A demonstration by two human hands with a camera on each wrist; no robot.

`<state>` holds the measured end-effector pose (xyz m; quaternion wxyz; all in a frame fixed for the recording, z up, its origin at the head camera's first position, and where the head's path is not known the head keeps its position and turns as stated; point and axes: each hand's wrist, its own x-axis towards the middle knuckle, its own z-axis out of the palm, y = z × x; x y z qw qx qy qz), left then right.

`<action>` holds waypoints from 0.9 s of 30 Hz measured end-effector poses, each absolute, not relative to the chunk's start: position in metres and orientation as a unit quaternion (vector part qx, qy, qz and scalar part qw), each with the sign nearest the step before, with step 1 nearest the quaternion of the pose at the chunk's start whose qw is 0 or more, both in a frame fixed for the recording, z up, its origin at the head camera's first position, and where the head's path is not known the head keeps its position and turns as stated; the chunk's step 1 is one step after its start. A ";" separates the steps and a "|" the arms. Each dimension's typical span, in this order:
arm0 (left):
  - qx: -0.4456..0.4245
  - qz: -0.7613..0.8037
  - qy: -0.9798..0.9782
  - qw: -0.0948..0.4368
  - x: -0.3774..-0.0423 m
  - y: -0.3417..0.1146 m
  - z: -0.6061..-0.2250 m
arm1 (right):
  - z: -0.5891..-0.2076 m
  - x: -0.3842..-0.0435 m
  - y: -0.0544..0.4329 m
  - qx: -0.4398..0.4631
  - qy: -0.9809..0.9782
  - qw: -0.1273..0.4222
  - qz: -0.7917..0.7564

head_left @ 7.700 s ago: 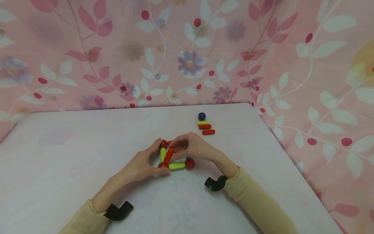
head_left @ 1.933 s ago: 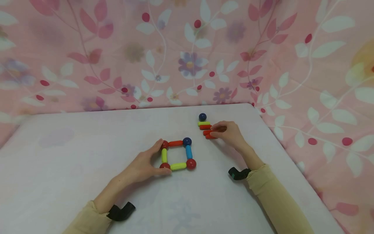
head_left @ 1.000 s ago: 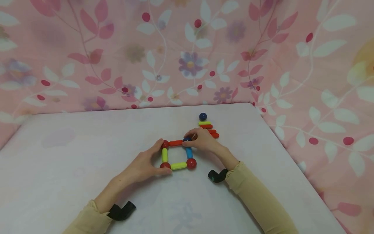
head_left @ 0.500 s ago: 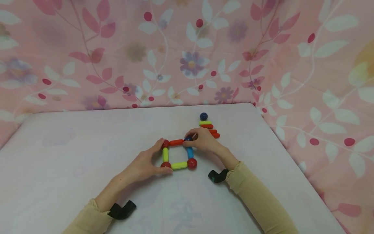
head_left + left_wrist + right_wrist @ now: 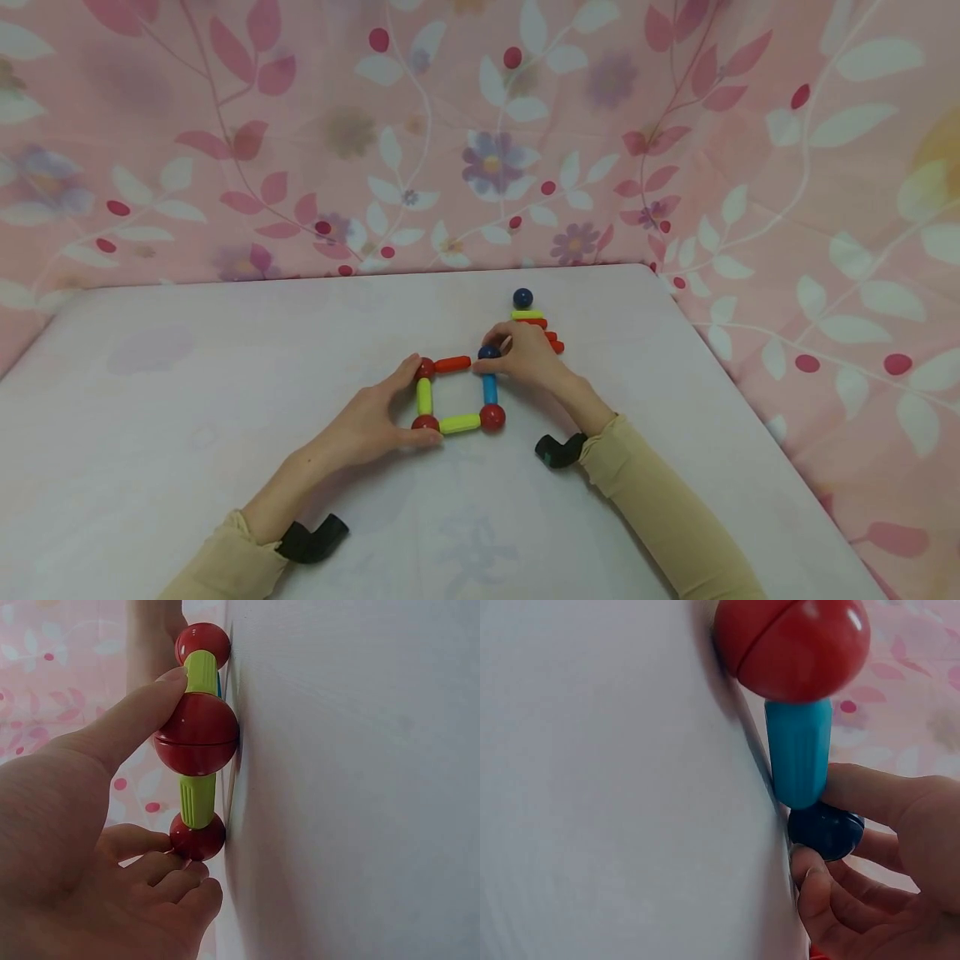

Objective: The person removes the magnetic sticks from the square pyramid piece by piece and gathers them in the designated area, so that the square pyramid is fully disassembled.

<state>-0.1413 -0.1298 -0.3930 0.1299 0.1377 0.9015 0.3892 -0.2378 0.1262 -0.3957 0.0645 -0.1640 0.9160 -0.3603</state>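
A square of magnetic rods and balls lies on the white table. My left hand (image 5: 367, 423) holds its left side, thumb at the near red ball (image 5: 196, 735) and fingertips on the far red ball (image 5: 198, 838), a yellow-green rod (image 5: 424, 397) between them. My right hand (image 5: 528, 357) pinches the dark blue ball (image 5: 826, 831) at the far right corner. A light blue rod (image 5: 799, 754) joins that ball to the near right red ball (image 5: 492, 417). The far red rod (image 5: 452, 364) stays on the left ball, its right end apart from the blue ball. Another yellow-green rod (image 5: 460, 424) forms the near side.
Behind my right hand lie a loose dark blue ball (image 5: 522, 297), a yellow-green rod (image 5: 527, 315) and several red rods (image 5: 556, 347), partly hidden by the hand. A floral pink cloth (image 5: 420, 150) hangs behind the table (image 5: 225, 350).
My right hand set a red rod by the loose ones, then took the square's dark blue ball and drew it right and away, opening a gap at the red rod. The left hand stays.
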 end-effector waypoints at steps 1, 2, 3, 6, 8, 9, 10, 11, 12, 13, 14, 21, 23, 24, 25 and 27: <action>0.138 0.389 0.901 0.130 -0.141 -0.130 -0.393 | -0.395 -0.238 0.127 -0.161 0.917 0.067 -0.358; 0.139 0.389 0.901 0.130 -0.141 -0.130 -0.393 | -0.395 -0.238 0.128 -0.160 0.918 0.070 -0.357; 0.139 0.388 0.902 0.130 -0.141 -0.130 -0.393 | -0.395 -0.239 0.129 -0.160 0.918 0.073 -0.356; 0.138 0.385 0.903 0.129 -0.141 -0.129 -0.392 | -0.393 -0.240 0.132 -0.167 0.917 0.085 -0.352; 0.136 0.384 0.904 0.128 -0.141 -0.129 -0.393 | -0.392 -0.240 0.134 -0.175 0.914 0.094 -0.353; 0.135 0.384 0.904 0.128 -0.141 -0.129 -0.393 | -0.392 -0.240 0.135 -0.179 0.913 0.097 -0.353; 0.134 0.384 0.905 0.129 -0.140 -0.129 -0.393 | -0.391 -0.241 0.137 -0.182 0.912 0.101 -0.354; 0.133 0.385 0.904 0.129 -0.140 -0.129 -0.393 | -0.390 -0.241 0.137 -0.184 0.910 0.104 -0.356; 0.133 0.386 0.904 0.129 -0.140 -0.129 -0.393 | -0.390 -0.241 0.138 -0.185 0.909 0.105 -0.358; 0.133 0.387 0.903 0.129 -0.140 -0.129 -0.392 | -0.389 -0.241 0.138 -0.186 0.908 0.107 -0.360; 0.133 0.388 0.903 0.129 -0.140 -0.129 -0.392 | -0.389 -0.241 0.139 -0.186 0.907 0.108 -0.362; 0.135 0.391 0.901 0.129 -0.140 -0.129 -0.392 | -0.389 -0.241 0.139 -0.179 0.904 0.102 -0.375; 0.135 0.391 0.901 0.130 -0.140 -0.129 -0.393 | -0.390 -0.242 0.140 -0.181 0.904 0.095 -0.376; 0.135 0.392 0.901 0.130 -0.140 -0.129 -0.393 | -0.390 -0.242 0.140 -0.182 0.904 0.092 -0.376; 0.135 0.392 0.901 0.129 -0.140 -0.129 -0.393 | -0.390 -0.243 0.140 -0.183 0.905 0.087 -0.375; 0.135 0.392 0.901 0.129 -0.140 -0.129 -0.393 | -0.389 -0.246 0.140 -0.183 0.904 0.079 -0.377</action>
